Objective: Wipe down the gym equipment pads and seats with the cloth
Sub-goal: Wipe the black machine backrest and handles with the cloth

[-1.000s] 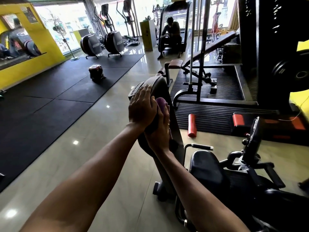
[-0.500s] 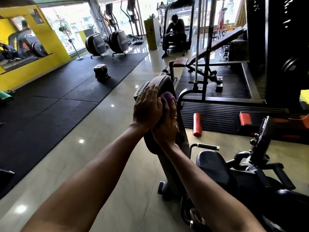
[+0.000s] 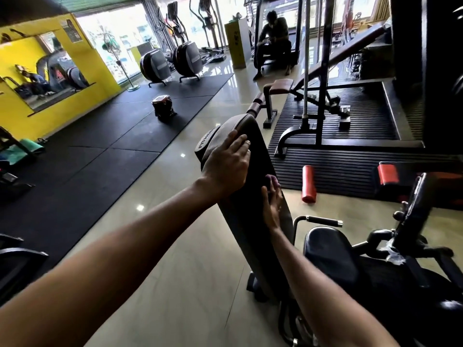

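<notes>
right now, at the centre of the frame, the left hand [image 3: 226,162] lies flat, fingers straight, over the top of the upright black backrest pad [image 3: 259,156]. just below and to its right, the right hand [image 3: 271,207] presses a purple cloth [image 3: 273,181] against the pad's face with straight fingers; only a bit of cloth peeks past the fingertips. the black seat [image 3: 328,256] sits lower right.

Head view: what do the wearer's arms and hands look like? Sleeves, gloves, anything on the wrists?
Left hand and right hand are bare, no gloves. Left forearm and right forearm are bare too: no sleeve reaches into frame. No watch or band on either wrist. Rings: too small to tell.
</notes>
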